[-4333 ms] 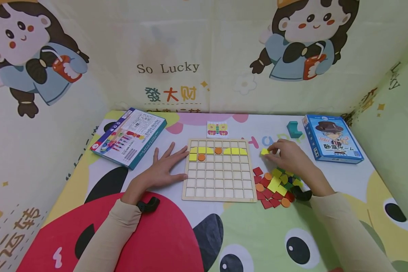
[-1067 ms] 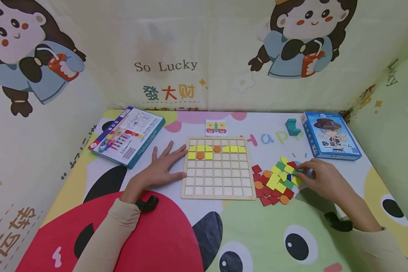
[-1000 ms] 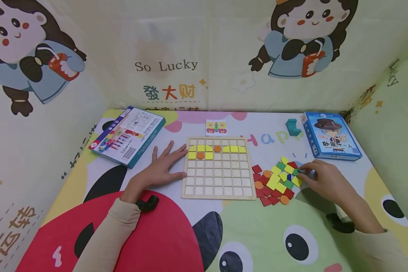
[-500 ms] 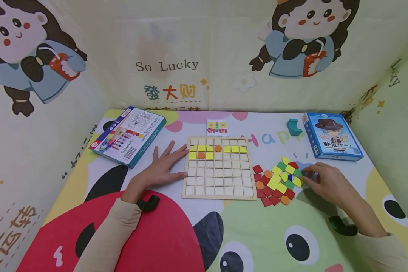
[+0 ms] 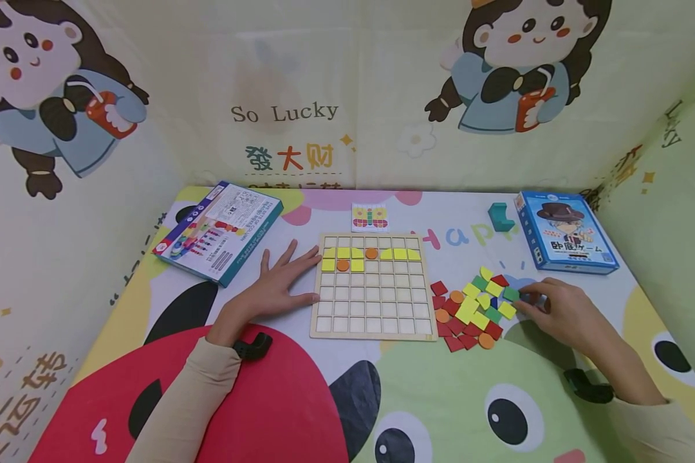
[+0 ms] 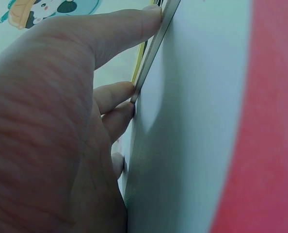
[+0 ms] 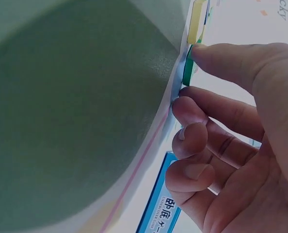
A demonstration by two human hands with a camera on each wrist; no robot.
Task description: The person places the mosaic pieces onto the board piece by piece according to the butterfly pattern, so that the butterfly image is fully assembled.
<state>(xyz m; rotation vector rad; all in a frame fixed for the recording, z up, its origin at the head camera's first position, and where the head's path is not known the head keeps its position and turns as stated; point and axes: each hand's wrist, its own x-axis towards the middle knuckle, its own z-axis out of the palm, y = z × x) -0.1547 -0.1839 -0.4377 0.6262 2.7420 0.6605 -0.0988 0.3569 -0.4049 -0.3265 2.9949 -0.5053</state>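
My left hand point(image 5: 278, 283) lies with fingers spread, its thumb and fingertips touching the left edge of a wooden grid board point(image 5: 373, 328). In the left wrist view the fingertips meet the board's thin side. Yellow tiles point(image 5: 357, 265) and orange discs point(image 5: 343, 265) sit in its upper cells. My right hand point(image 5: 564, 318) pinches a green square tile point(image 5: 511, 294) at the right side of a loose pile. The right wrist view shows the thumb on one edge of the green tile point(image 7: 188, 69) and the index finger at the other; the remaining fingers are curled.
The pile holds red tiles point(image 5: 454, 326), several yellow ones and orange discs point(image 5: 486, 341). A butterfly pattern card point(image 5: 370, 218) lies behind the board. Two boxes flank it, one white and teal point(image 5: 220, 233), one blue point(image 5: 567, 233). A teal block point(image 5: 500, 217) stands near the blue box.
Since the oldest frame, a yellow tile has come to sit in the board's third row beside the orange disc. My right hand has returned to the pile, and the green tile has slid slightly right.
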